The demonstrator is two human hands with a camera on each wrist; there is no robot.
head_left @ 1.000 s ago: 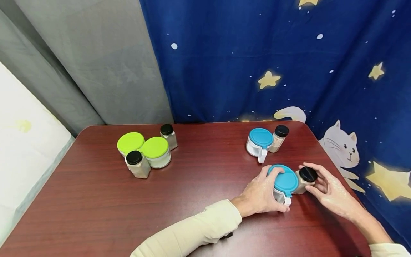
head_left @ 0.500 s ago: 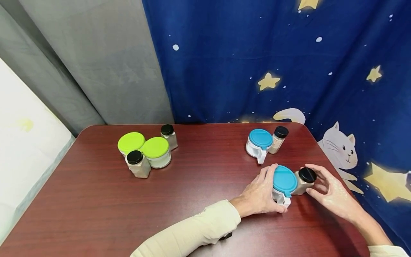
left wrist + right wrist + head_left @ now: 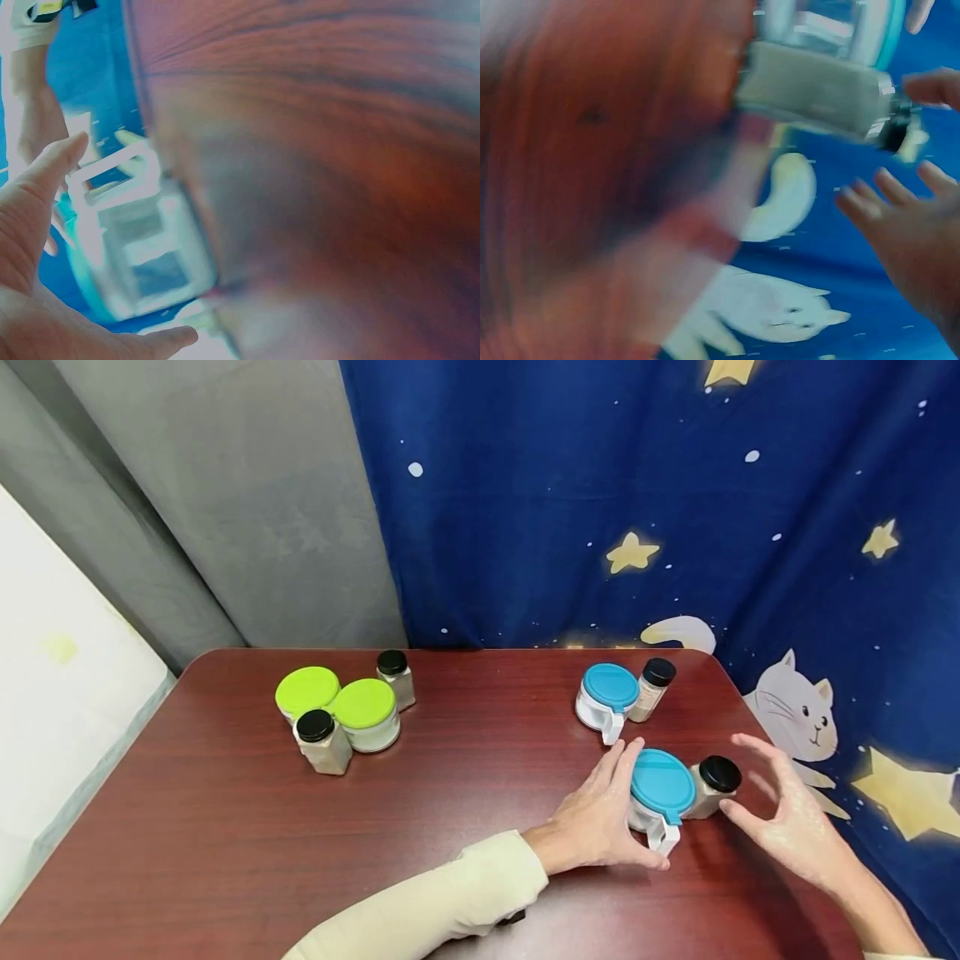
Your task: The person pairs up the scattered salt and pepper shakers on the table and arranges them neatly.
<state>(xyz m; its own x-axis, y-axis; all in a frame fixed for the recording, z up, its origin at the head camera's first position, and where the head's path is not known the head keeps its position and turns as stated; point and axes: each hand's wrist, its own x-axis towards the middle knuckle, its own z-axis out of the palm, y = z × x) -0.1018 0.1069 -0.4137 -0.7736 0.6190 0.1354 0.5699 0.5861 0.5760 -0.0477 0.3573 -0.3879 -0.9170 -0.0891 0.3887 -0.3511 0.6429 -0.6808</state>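
Near the table's right side stands a white-handled jar with a blue lid (image 3: 663,783). A square spice jar with a black cap (image 3: 705,800) stands right beside it. My left hand (image 3: 588,822) is at the blue-lidded jar's left side, fingers extended and thumb out by the handle (image 3: 124,166). Whether it touches the jar is hard to tell. My right hand (image 3: 802,831) is spread beside the spice jar, with a gap between the fingers and the jar's body (image 3: 810,86) in the right wrist view.
Behind them stand another blue-lidded jar (image 3: 609,689) and a black-capped shaker (image 3: 651,689). At the left are two green-lidded containers (image 3: 307,691) (image 3: 367,714) and two black-capped jars (image 3: 324,745) (image 3: 396,680). A small dark object (image 3: 513,917) shows under the left sleeve.
My left fingers have come off the blue lid and drawn back leftward. My right fingers have moved away from the spice jar and spread wider. Both jars stay in place.
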